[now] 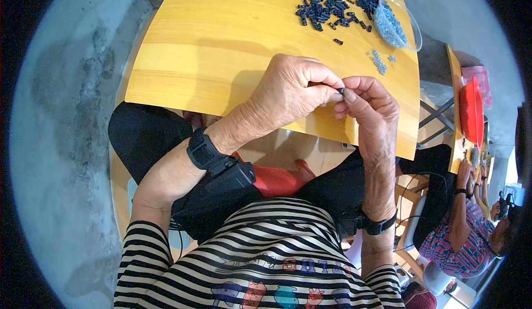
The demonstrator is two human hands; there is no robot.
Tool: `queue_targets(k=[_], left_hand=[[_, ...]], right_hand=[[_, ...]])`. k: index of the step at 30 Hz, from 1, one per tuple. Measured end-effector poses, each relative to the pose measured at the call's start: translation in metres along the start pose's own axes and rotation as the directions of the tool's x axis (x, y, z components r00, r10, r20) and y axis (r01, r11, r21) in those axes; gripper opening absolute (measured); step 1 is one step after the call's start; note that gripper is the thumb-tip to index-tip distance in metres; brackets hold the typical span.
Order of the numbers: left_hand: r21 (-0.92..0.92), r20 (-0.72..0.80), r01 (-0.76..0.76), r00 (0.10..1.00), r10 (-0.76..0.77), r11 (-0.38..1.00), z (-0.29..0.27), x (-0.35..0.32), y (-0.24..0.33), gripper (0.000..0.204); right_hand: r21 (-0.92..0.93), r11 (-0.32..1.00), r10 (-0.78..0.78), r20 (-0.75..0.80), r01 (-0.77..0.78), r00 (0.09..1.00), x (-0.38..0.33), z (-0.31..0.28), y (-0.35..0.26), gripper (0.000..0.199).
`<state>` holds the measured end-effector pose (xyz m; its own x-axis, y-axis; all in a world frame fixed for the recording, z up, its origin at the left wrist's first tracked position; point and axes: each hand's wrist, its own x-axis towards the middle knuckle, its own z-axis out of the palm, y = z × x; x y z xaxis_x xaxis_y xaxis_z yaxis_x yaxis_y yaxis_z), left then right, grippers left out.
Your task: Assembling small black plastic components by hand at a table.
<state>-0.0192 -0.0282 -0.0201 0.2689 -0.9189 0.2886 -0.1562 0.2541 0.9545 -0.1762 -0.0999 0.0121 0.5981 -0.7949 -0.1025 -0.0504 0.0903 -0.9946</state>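
I see both hands pinched on 1 small dark piece (341,91) above the near edge of the yellow tabletop (210,43): left hand (291,90) clenched around it, right hand (368,101) gripping with its fingertips. My worry is a slip; the piece is tiny and hangs near the edge, so it could drop into the lap, well apart from the dark pile (332,1) and clear bowl (396,24).

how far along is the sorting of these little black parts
Done: nothing visibly finished; no separate stack of completed pieces shows. In hand: left hand and right hand pinch one small black piece between fingertips. Left: a big pile of black pieces and small grey parts on the table.
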Motion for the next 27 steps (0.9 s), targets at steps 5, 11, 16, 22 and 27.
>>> queue_targets(k=[5,11,16,22,27], left_hand=[[-0.015,-0.010,-0.040,0.999,0.040,0.999,0.0027,-0.0023,-0.0053,0.008],[0.109,-0.037,-0.179,0.982,0.184,0.978,0.0034,-0.0040,-0.0052,0.007],[0.203,-0.008,-0.246,0.967,0.253,0.948,0.0037,-0.0027,-0.0060,0.008],[0.262,-0.039,-0.267,0.957,0.287,0.927,0.0043,-0.0023,-0.0076,0.008],[0.188,-0.041,-0.189,0.979,0.200,0.964,0.0027,-0.0031,-0.0088,0.008]], right_hand=[[0.044,0.999,-0.005,0.004,0.005,1.000,-0.0004,0.0001,0.0018,0.011],[-0.024,0.999,0.025,0.008,-0.025,1.000,0.0006,-0.0014,0.0011,0.010],[-0.082,0.996,0.034,0.018,-0.032,0.999,0.0037,-0.0015,-0.0008,0.008],[-0.057,0.996,0.075,0.039,-0.072,0.996,0.0072,-0.0024,0.0010,0.008],[0.040,0.994,0.095,0.060,-0.098,0.994,0.0078,-0.0031,0.0016,0.009]])
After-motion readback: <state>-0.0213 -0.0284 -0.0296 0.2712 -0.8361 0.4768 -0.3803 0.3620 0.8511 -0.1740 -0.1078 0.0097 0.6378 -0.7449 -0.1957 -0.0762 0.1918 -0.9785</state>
